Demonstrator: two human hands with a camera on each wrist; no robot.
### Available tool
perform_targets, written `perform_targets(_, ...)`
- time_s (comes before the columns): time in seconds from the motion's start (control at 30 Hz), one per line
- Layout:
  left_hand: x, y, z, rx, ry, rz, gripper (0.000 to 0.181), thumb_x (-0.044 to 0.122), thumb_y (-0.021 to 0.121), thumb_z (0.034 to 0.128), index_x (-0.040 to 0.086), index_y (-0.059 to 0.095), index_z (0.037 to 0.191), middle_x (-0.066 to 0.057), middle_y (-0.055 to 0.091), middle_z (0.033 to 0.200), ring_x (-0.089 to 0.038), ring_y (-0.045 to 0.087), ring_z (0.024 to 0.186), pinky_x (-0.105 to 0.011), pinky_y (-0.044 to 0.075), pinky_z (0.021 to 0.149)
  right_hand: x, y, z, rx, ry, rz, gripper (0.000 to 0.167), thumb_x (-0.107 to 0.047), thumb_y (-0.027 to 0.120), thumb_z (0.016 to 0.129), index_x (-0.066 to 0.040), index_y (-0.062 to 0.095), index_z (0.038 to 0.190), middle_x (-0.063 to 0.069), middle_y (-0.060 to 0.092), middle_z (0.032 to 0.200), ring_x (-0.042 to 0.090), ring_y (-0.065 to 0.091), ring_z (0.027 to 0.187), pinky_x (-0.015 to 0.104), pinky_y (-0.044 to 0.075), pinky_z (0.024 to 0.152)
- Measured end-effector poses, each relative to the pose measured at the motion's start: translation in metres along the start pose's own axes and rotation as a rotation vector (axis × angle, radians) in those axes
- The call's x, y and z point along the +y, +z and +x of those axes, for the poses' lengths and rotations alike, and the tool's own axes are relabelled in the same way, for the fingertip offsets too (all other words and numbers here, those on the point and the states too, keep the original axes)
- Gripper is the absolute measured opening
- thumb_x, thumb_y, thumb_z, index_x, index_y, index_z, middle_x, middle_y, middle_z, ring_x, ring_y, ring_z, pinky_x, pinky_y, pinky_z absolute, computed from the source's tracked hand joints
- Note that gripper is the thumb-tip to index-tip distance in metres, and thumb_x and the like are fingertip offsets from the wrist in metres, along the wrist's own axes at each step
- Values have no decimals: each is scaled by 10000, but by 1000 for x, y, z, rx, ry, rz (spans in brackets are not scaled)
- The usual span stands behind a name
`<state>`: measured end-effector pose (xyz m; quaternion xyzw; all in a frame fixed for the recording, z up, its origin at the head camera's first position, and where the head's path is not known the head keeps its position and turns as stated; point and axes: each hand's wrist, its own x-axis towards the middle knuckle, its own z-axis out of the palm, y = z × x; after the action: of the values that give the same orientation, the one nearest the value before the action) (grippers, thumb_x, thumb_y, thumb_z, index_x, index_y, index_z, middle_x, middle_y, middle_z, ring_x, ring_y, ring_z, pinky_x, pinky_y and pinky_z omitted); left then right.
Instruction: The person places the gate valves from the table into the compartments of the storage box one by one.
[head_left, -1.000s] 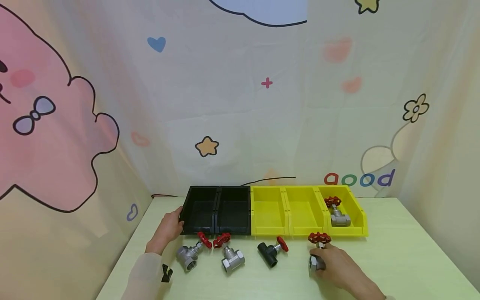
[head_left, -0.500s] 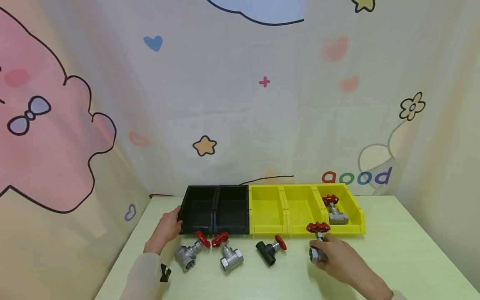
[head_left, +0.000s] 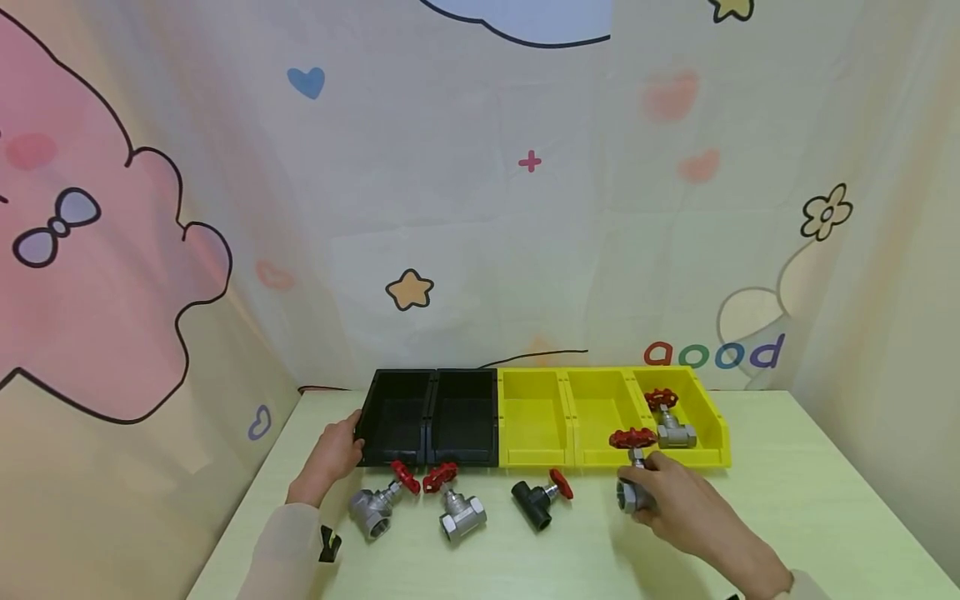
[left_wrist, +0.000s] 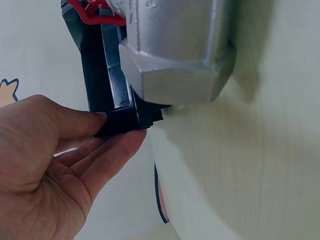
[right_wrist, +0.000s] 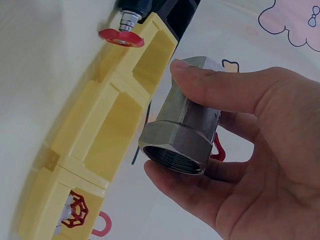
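Note:
My right hand (head_left: 682, 504) grips a silver gate valve (right_wrist: 182, 117) by its threaded body, its red handwheel (head_left: 632, 438) uppermost, just in front of the yellow bins. In the right wrist view the thumb lies along the metal and the fingers curl behind it. My left hand (head_left: 330, 458) pinches the outer edge of the leftmost black bin (left_wrist: 122, 117) between thumb and fingers. On the table nearby lie a silver valve (head_left: 372, 510), a second silver valve (head_left: 462, 517) and a black valve (head_left: 534, 504), each with a red handwheel.
Two black bins and three yellow bins (head_left: 536, 458) stand joined in a row along the back of the pale table (head_left: 555, 575). Another red-wheeled silver valve (head_left: 677, 435) sits in the rightmost yellow bin. A printed curtain (head_left: 465, 208) hangs behind.
My right hand has raised the gate valve off the table and carried it slightly toward the yellow bins. The left hand stays on the black bin.

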<state>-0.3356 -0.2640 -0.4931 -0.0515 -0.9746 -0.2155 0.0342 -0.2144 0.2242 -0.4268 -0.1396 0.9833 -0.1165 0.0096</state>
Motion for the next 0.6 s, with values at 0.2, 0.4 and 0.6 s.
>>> perform_targets(0.2, 2, 0, 3, 4, -9, -6, 590, 27, 594, 918, -113, 371, 1446, -361, 558, 1298, -480, 584, 1161, -568, 483, 960, 0, -10, 4, 72, -46, -47, 454, -199, 860, 733, -234, 717, 1162, 70, 623, 1045, 176, 551, 823, 403, 557, 756)
perform_targets(0.4, 3, 1, 3, -5, -19, -2, 585, 31, 589, 926, -108, 368, 1449, -359, 558, 1298, -480, 582, 1157, -564, 485, 958, 3, -18, 10, 139, -104, -65, 456, -181, 861, 730, -215, 718, 1161, 102, 628, 1053, 203, 575, 848, 437, 562, 768)
perform_targets(0.6, 1, 0, 1, -7, -26, -8, 594, 31, 588, 930, -106, 355, 1459, -356, 562, 1294, -465, 592, 1144, -556, 487, 960, 5, -21, 19, 188, -147, -63, 459, -160, 859, 732, -207, 717, 1166, 117, 621, 1061, 212, 575, 846, 418, 554, 729)
